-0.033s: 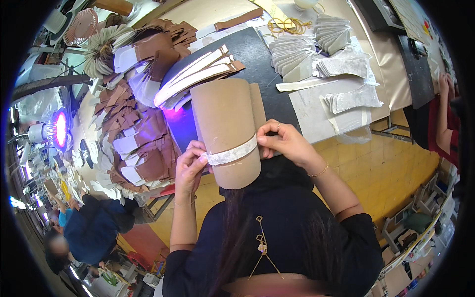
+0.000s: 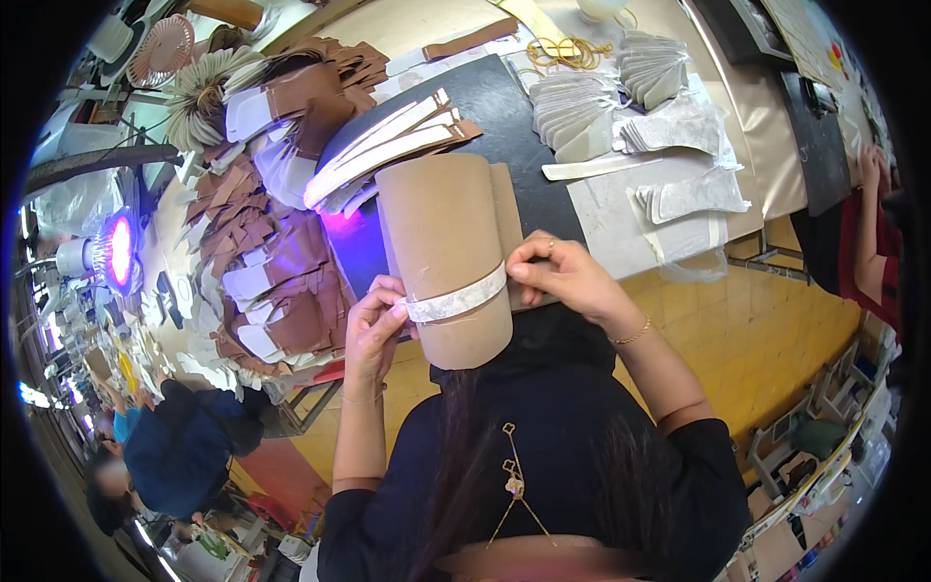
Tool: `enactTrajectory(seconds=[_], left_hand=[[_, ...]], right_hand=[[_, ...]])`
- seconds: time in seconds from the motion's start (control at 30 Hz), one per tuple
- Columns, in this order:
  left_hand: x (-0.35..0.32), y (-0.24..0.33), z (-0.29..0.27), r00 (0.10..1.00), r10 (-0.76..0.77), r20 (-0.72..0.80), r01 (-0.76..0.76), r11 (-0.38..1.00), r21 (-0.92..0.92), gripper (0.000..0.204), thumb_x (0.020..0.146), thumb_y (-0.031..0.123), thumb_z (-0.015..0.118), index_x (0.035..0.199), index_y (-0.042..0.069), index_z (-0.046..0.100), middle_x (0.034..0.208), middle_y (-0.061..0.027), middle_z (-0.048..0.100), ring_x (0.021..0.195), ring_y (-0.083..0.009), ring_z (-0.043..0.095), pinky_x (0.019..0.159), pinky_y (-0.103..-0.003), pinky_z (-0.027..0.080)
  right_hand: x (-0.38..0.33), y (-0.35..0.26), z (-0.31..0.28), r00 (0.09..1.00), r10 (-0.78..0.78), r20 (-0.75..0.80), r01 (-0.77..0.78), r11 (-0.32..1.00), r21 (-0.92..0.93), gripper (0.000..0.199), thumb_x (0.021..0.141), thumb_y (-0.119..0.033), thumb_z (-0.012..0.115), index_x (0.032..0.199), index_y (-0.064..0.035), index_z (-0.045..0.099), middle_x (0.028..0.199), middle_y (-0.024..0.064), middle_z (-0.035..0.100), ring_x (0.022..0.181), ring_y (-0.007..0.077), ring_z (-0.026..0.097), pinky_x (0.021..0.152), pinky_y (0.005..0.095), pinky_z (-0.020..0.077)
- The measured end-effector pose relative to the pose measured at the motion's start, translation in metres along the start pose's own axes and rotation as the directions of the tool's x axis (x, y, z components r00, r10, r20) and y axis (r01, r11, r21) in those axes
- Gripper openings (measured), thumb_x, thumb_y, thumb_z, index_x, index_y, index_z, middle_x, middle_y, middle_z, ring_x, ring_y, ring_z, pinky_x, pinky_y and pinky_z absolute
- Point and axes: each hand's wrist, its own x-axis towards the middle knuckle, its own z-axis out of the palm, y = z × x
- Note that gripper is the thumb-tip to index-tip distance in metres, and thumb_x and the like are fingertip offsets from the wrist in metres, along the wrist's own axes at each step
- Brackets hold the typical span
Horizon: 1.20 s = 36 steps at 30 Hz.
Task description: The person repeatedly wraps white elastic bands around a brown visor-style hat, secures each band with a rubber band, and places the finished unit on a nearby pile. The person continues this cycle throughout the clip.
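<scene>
No packages, labels, signs, screens (none legible).

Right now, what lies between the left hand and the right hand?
In the head view, a curved tan sheet lies between the left hand and the right hand. A whitish strip crosses it from one hand to the other.

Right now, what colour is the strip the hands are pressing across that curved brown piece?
White, slightly translucent strip across the tan-brown curved piece; it shows best in the head view.

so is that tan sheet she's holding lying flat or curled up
Curled. The tan leather-like sheet bows into a rounded tube shape, with a white strip wrapped across it, pinched by the left hand and right hand.
</scene>
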Motion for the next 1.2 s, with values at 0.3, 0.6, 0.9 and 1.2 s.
enactTrajectory(seconds=[0.3,0.6,0.9,1.2], left_hand=[[-0.001,0.009,0.010,0.986,0.163,-0.020,-0.164,0.981,-0.102,0.011,0.086,0.009,0.061,0.088,-0.002,0.059,0.098,-0.0046,0.050,0.086,-0.0126,0.055,0.074,-0.026,0.047],[0.016,0.002,0.006,0.999,0.006,0.053,-0.003,0.998,-0.059,0.016,0.086,0.011,0.064,0.080,-0.004,0.061,0.097,-0.0049,0.044,0.075,-0.0132,0.054,0.061,-0.025,0.051],[0.021,0.000,0.001,0.996,-0.013,0.093,0.021,0.996,-0.087,0.018,0.084,0.013,0.066,0.080,-0.004,0.060,0.095,-0.0051,0.043,0.074,-0.0143,0.055,0.058,-0.025,0.052],[0.011,0.060,0.007,0.981,0.070,0.183,-0.101,0.980,0.170,0.016,0.081,0.011,0.070,0.083,-0.004,0.064,0.096,-0.0090,0.051,0.071,-0.0141,0.058,0.056,-0.024,0.054]], right_hand=[[-0.018,-0.059,0.079,0.601,-0.533,0.595,0.719,0.036,-0.694,0.049,0.081,-0.032,0.065,0.118,-0.0014,0.057,0.130,0.0157,0.051,0.128,0.0317,0.043,0.107,0.0458,0.0304],[-0.006,-0.004,0.050,0.606,-0.562,0.564,0.734,0.120,-0.669,0.073,0.089,-0.044,0.053,0.143,-0.0021,0.029,0.148,0.0185,0.029,0.141,0.0307,0.021,0.114,0.0446,0.0105],[-0.009,0.058,0.041,0.847,-0.527,0.072,0.530,0.848,-0.023,0.084,0.095,-0.057,0.031,0.147,-0.0118,-0.017,0.155,0.0160,-0.007,0.144,0.0289,-0.001,0.115,0.0401,0.0043],[-0.007,0.016,-0.014,0.685,-0.717,-0.129,0.330,0.464,-0.822,0.036,0.086,-0.008,0.062,0.121,-0.0036,0.057,0.117,0.0133,0.058,0.106,0.0284,0.054,0.092,0.0361,0.0435]])
